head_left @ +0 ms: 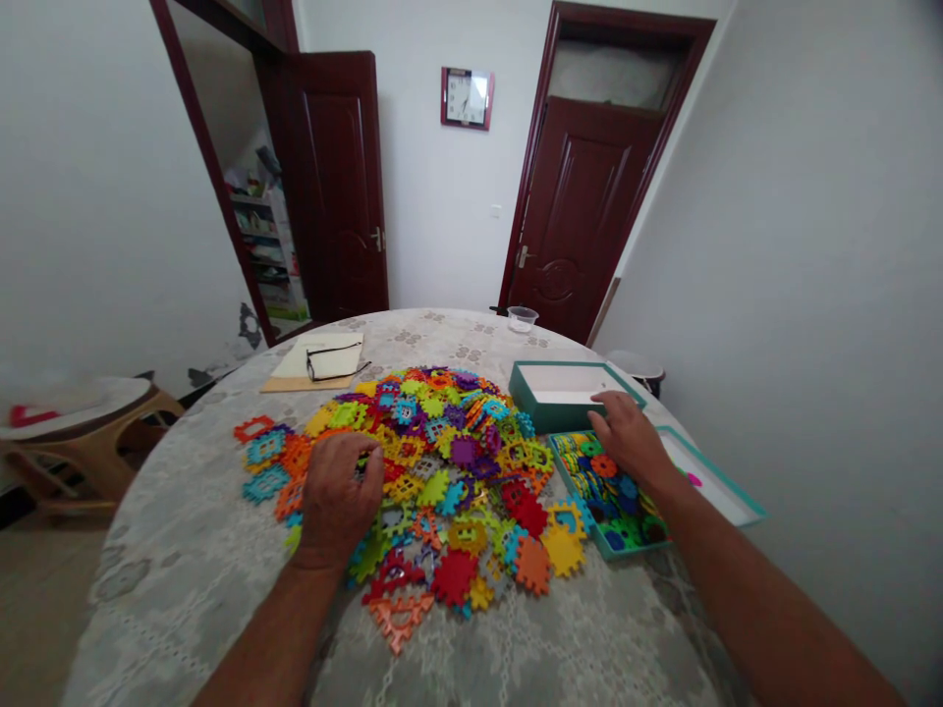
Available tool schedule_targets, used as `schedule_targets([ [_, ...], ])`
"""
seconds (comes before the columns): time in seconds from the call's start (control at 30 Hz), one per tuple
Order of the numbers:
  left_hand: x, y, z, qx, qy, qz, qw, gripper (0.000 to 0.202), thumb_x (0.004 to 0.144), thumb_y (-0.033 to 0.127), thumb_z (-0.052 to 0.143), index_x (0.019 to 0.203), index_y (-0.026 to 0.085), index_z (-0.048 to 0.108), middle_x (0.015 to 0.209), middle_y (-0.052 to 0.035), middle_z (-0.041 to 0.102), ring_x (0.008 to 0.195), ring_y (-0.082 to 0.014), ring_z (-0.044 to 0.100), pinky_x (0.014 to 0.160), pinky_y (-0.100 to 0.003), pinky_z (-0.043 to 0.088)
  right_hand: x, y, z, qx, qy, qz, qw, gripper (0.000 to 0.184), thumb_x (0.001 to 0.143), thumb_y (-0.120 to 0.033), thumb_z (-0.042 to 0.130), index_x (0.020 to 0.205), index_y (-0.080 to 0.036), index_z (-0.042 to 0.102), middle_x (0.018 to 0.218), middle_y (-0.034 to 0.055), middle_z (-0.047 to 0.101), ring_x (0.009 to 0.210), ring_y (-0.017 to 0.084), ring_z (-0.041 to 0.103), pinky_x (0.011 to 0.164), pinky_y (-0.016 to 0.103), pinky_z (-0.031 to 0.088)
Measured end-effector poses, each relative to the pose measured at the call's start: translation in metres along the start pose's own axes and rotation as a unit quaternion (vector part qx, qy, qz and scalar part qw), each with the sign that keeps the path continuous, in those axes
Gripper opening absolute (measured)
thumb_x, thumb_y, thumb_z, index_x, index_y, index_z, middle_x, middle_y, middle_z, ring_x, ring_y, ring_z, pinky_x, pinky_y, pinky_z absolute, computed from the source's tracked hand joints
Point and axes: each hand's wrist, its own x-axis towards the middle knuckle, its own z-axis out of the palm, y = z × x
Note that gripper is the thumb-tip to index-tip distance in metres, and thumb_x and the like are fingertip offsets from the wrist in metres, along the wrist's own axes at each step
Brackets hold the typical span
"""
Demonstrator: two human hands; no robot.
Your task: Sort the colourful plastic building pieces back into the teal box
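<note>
A large heap of colourful plastic building pieces (pixel 434 481) with toothed edges covers the middle of the table. My left hand (pixel 341 491) rests at the heap's left side, fingers curled under; whatever they hold, if anything, is hidden. Over on the right, my right hand (pixel 626 437) hovers above a shallow teal box (pixel 615 553) filled with gear-shaped pieces (pixel 604 466) in several colours. Its thumb and fingers are apart, with nothing seen between them. Just behind stands a deeper teal box (pixel 549 417) with a white inside, close to the right fingertips.
Black-framed glasses (pixel 331 373) lie on a paper pad (pixel 295 358) at the back left. A clear plastic bowl (pixel 523 316) stands at the table's far edge. One white-lined teal lid or tray (pixel 718 491) sits under my right forearm, holding a pink piece (pixel 693 479).
</note>
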Motion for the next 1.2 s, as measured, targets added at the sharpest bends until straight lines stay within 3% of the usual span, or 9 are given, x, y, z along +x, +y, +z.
schedule_targets([
  [0.1, 0.000, 0.003, -0.001, 0.003, 0.002, 0.012, 1.000, 0.003, 0.097, 0.019, 0.058, 0.097, 0.022, 0.060, 0.096, -0.0087, 0.068, 0.098, -0.0271, 0.062, 0.096, -0.044, 0.050, -0.045, -0.001, -0.028, 0.056, 0.040, 0.039, 0.997, 0.029, 0.100, -0.035, 0.048, 0.120, -0.022, 0.064, 0.127, 0.0164, 0.067, 0.122, 0.032, 0.061, 0.110, 0.044, 0.047],
  [0.2, 0.000, 0.009, 0.000, 0.003, -0.002, 0.023, 1.000, 0.004, 0.097, 0.018, 0.058, 0.097, 0.022, 0.059, 0.096, -0.0086, 0.068, 0.097, -0.0270, 0.062, 0.095, -0.043, 0.050, -0.102, 0.003, -0.047, 0.091, 0.085, 0.158, 0.980, 0.034, 0.100, -0.045, 0.046, 0.121, -0.025, 0.065, 0.128, 0.0140, 0.069, 0.109, 0.030, 0.067, 0.099, 0.041, 0.053],
  [0.3, 0.000, 0.020, 0.001, -0.014, -0.013, 0.035, 0.999, 0.004, 0.098, 0.018, 0.059, 0.099, 0.022, 0.059, 0.096, -0.0086, 0.067, 0.096, -0.0271, 0.063, 0.094, -0.043, 0.051, -0.155, 0.011, -0.051, 0.105, 0.113, 0.304, 0.940, 0.044, 0.096, -0.051, 0.049, 0.129, -0.025, 0.064, 0.128, 0.0135, 0.070, 0.100, 0.030, 0.070, 0.092, 0.041, 0.054],
  [0.43, 0.003, 0.048, 0.005, -0.078, -0.045, 0.072, 0.993, 0.006, 0.098, 0.019, 0.060, 0.103, 0.022, 0.060, 0.098, -0.0086, 0.067, 0.097, -0.0270, 0.064, 0.094, -0.043, 0.052, -0.194, 0.025, -0.044, 0.138, 0.085, 0.381, 0.911, 0.053, 0.093, -0.052, 0.049, 0.136, -0.024, 0.060, 0.124, 0.0119, 0.073, 0.098, 0.029, 0.072, 0.087, 0.040, 0.055],
  [0.63, 0.002, 0.118, 0.012, -0.179, -0.172, 0.090, 0.965, 0.006, 0.102, 0.022, 0.057, 0.105, 0.023, 0.062, 0.100, -0.0075, 0.069, 0.095, -0.0241, 0.066, 0.088, -0.039, 0.054, -0.202, 0.050, -0.035, 0.239, 0.071, 0.496, 0.832, 0.057, 0.090, -0.056, 0.058, 0.133, -0.019, 0.059, 0.096, 0.0093, 0.076, 0.072, 0.024, 0.074, 0.064, 0.034, 0.061],
  [0.83, -0.018, 0.183, 0.023, -0.178, -0.347, 0.120, 0.913, 0.033, 0.097, 0.034, 0.066, 0.129, 0.029, 0.067, 0.126, -0.0112, 0.070, 0.120, -0.0300, 0.063, 0.104, -0.049, 0.052, -0.185, 0.086, -0.029, 0.343, -0.024, 0.527, 0.777, 0.047, 0.091, -0.063, 0.061, 0.090, -0.017, 0.067, 0.079, 0.0102, 0.075, 0.059, 0.020, 0.072, 0.055, 0.033, 0.063],
  [0.93, -0.034, 0.197, 0.036, -0.135, -0.407, 0.167, 0.888, 0.057, 0.091, 0.045, 0.074, 0.146, 0.042, 0.059, 0.153, -0.0064, 0.058, 0.147, -0.0349, 0.045, 0.125, -0.059, 0.033, -0.174, 0.102, -0.025, 0.316, -0.078, 0.533, 0.781, 0.045, 0.091, -0.061, 0.061, 0.083, -0.018, 0.066, 0.072, 0.0101, 0.074, 0.056, 0.020, 0.071, 0.051, 0.032, 0.062],
  [1.03, -0.045, 0.196, 0.051, -0.086, -0.441, 0.181, 0.875, 0.053, 0.090, 0.053, 0.074, 0.141, 0.038, 0.064, 0.159, -0.0066, 0.053, 0.155, -0.0376, 0.036, 0.130, -0.063, 0.020, -0.168, 0.109, -0.023, 0.289, -0.105, 0.520, 0.797, 0.038, 0.091, -0.055, 0.061, 0.077, -0.020, 0.066, 0.063, 0.0088, 0.072, 0.053, 0.021, 0.070, 0.048, 0.032, 0.060],
  [1.2, -0.040, 0.182, 0.062, 0.007, -0.389, 0.129, 0.912, 0.040, 0.094, 0.035, 0.067, 0.133, 0.028, 0.069, 0.151, -0.0123, 0.061, 0.149, -0.0376, 0.044, 0.127, -0.063, 0.025, -0.166, 0.112, -0.024, 0.225, -0.128, 0.488, 0.833, 0.047, 0.097, -0.055, 0.047, 0.076, -0.021, 0.071, 0.065, 0.0136, 0.074, 0.055, 0.025, 0.071, 0.054, 0.036, 0.061],
])
